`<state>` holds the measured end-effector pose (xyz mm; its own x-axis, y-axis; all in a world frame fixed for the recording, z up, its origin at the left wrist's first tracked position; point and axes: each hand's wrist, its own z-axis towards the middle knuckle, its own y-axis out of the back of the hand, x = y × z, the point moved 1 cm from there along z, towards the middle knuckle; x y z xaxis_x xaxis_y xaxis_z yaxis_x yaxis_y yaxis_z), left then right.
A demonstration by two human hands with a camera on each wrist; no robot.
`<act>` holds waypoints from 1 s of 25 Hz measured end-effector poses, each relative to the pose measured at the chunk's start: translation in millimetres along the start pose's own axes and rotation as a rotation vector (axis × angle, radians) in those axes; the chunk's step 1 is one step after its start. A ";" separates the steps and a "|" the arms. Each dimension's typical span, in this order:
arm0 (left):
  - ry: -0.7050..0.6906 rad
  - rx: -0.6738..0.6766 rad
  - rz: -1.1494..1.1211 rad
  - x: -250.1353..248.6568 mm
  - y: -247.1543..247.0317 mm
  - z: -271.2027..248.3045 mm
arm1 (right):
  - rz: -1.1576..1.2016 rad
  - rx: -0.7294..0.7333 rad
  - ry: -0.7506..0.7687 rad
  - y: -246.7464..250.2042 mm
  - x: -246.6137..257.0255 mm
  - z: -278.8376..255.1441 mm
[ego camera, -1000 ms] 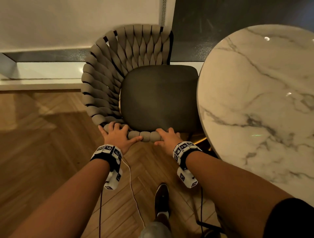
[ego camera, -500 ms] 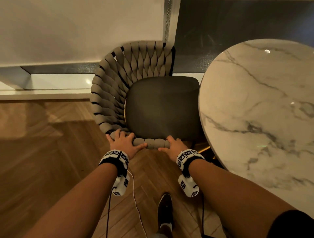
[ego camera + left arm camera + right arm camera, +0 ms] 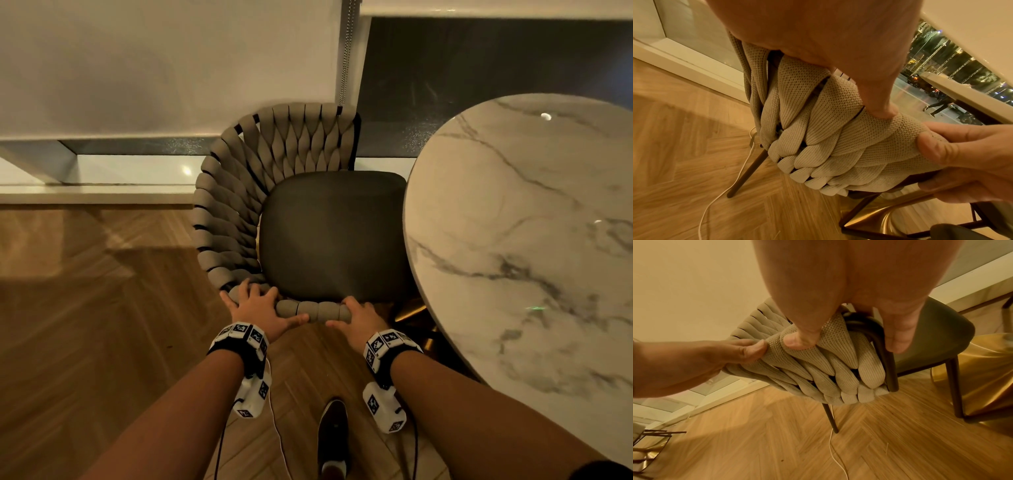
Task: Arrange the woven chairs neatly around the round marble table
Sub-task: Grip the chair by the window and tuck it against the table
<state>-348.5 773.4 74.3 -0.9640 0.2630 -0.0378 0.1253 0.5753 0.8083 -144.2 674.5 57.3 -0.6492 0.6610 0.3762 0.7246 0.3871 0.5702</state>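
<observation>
Round white grey-veined marble table (image 3: pixel 520 246) lies right of the beige woven-strap chair (image 3: pixel 239 212); dark padded seat (image 3: pixel 332 236) edge tucked just under its rim. Left hand (image 3: pixel 257 310) and right hand (image 3: pixel 359 318) both wrap fingers over the near woven side rail, thumbs beneath. Chair opens rightward, toward table. Knit straps soft, ribbed; frame thin dark metal.

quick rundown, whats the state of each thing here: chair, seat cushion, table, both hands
woven chair: upright on the floor, beside the table, its near arm rail gripped by both hands
seat cushion: in place on the chair, nothing on it
round marble table: upright, top bare where visible
left hand: curled round the woven rail
right hand: curled round the rail's end
</observation>
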 end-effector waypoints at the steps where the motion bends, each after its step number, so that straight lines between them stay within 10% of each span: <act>1: 0.001 -0.004 0.002 -0.4 -1.1 -1.6 | 0.001 -0.001 -0.003 -1.2 -1.0 -1.1; 25: -0.017 -0.107 0.077 1.0 13.9 26.9 | 0.036 0.081 -0.026 7.3 26.5 29.9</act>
<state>-341.5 802.5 69.7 -0.9483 0.3170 0.0169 0.1718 0.4676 0.8671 -149.2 714.1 49.6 -0.6171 0.6914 0.3756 0.7642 0.4129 0.4955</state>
